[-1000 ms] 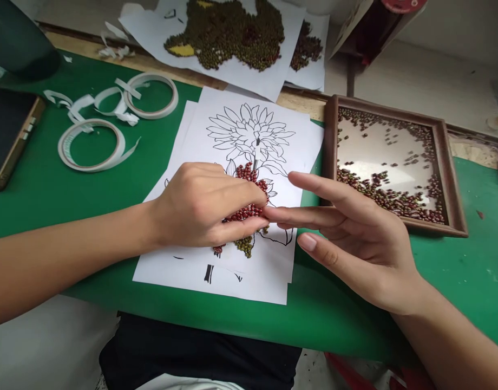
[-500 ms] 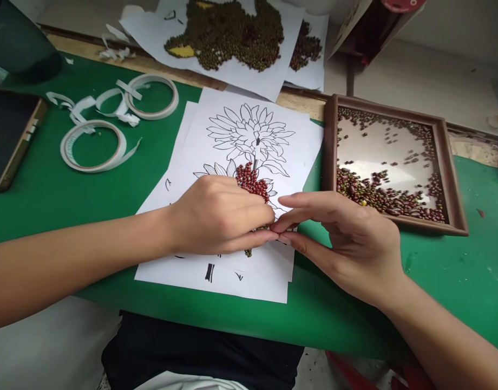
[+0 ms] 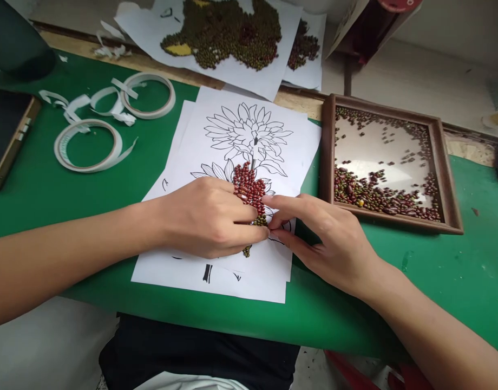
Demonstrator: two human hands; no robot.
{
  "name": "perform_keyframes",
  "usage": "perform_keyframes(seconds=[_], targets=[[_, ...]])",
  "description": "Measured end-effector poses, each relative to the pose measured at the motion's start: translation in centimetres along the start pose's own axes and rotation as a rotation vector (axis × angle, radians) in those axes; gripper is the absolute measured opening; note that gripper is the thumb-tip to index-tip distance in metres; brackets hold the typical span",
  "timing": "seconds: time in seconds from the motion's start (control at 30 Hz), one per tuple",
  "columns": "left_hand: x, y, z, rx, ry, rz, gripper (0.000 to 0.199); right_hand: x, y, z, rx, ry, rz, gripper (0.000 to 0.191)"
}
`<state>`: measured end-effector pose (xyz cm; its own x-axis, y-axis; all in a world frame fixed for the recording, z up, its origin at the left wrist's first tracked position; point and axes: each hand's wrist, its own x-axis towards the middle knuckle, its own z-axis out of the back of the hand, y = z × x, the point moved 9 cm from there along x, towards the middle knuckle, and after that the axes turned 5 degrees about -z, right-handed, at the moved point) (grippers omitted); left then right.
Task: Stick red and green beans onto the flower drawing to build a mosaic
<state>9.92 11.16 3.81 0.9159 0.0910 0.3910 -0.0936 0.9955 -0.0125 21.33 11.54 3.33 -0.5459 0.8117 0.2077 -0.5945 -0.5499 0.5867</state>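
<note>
Red beans [image 3: 253, 187] lay on a flower drawing [image 3: 249, 130] just beyond the fingertips of the left grip [image 3: 210, 216] and right grip [image 3: 330, 238], which met over green beans [image 3: 260, 220]. Whether either was closed on anything could not be told. A brown frame [image 3: 450, 179] of beans rested beyond the right grip.

Matt paper [image 3: 257, 281], smooth wooden frame [image 3: 327, 157].

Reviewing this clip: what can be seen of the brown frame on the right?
The brown frame looks wooden, four-sided, with a raised rim around a pale, glossy base. It lies flat, slightly turned, on the green surface. Dark red and green beans are heaped along its near side, sparser in the middle. The right hand is by its near-left corner; contact can't be told.
</note>
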Motion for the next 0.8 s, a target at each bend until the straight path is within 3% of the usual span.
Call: perform_keyframes(seconds=[0.23,0.57,0.8], targets=[[-0.1,0.0,0.0,0.021,0.021,-0.009,0.017,-0.3,-0.7,-0.2,0.032,0.008,-0.037,0.051],[-0.4,0.1,0.2,0.009,-0.011,0.003,0.016,0.0,0.4,0.2,0.002,-0.033,0.018,0.049],[-0.3,0.6,-0.2,-0.031,0.034,0.05,0.016,0.1,0.6,-0.3,0.015,-0.026,0.029,0.043]])
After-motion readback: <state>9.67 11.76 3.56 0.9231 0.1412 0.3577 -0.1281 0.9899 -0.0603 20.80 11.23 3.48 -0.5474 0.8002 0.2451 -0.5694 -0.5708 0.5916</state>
